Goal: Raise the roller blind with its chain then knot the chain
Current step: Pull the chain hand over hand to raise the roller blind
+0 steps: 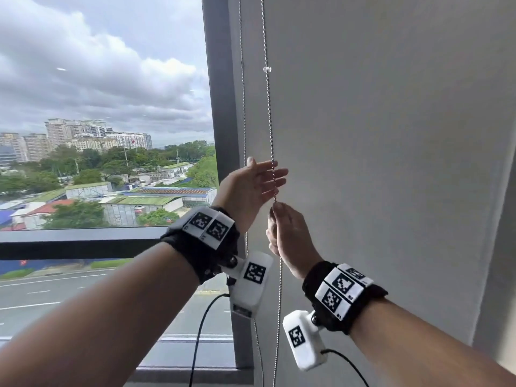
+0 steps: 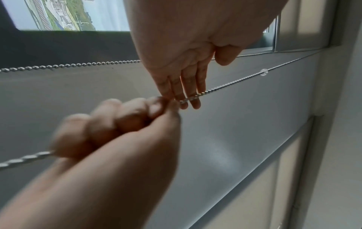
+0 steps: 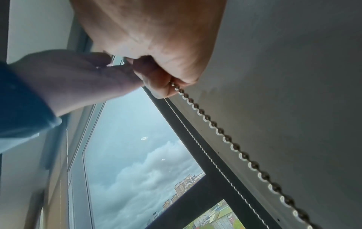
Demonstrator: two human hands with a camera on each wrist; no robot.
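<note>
The grey roller blind (image 1: 391, 135) hangs down over the right side of the window. Its metal bead chain (image 1: 268, 113) runs down in front of the blind's left edge, with a clear bead (image 1: 267, 69) on it. A second strand (image 1: 243, 79) hangs just to the left. My right hand (image 1: 279, 219) grips the front strand in a fist (image 3: 156, 74), and the chain (image 3: 235, 148) trails out below it. Just above, my left hand (image 1: 269, 177) is flat, its straight fingers (image 2: 188, 96) laid against the same strand (image 2: 225, 87).
A dark window post (image 1: 220, 93) stands left of the chains, and a horizontal bar (image 1: 78, 241) crosses the uncovered pane, which shows the city outside. A white wall (image 1: 499, 247) borders the blind on the right. Black cables (image 1: 201, 331) hang from the wrist cameras.
</note>
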